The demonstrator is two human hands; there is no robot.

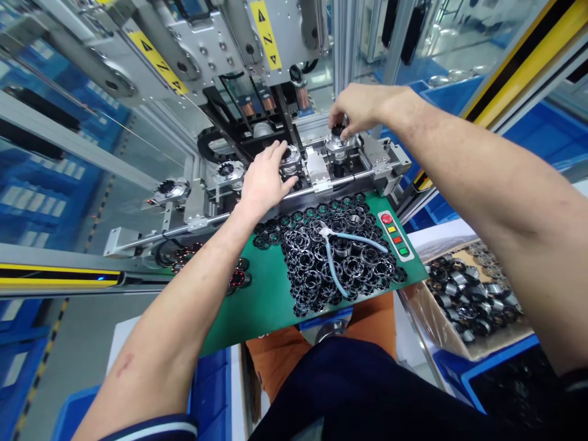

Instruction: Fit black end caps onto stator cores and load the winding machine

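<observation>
My right hand is pinched round a small black stator core at the rightmost round metal fixture of the machine. My left hand is open, thumb and fingers apart, over the neighbouring fixture; whether it touches that fixture I cannot tell. Two more fixtures, the nearer one and the far left one, each carry a dark ring-shaped part. On the green table lies a dense layer of black stator cores, with light-blue-handled pliers opened on top.
Stators with copper windings lie partly behind my left forearm. A control panel has a red button and coloured switches. Overhead hangs the machine head. To the right stands a cardboard box of metal and black parts.
</observation>
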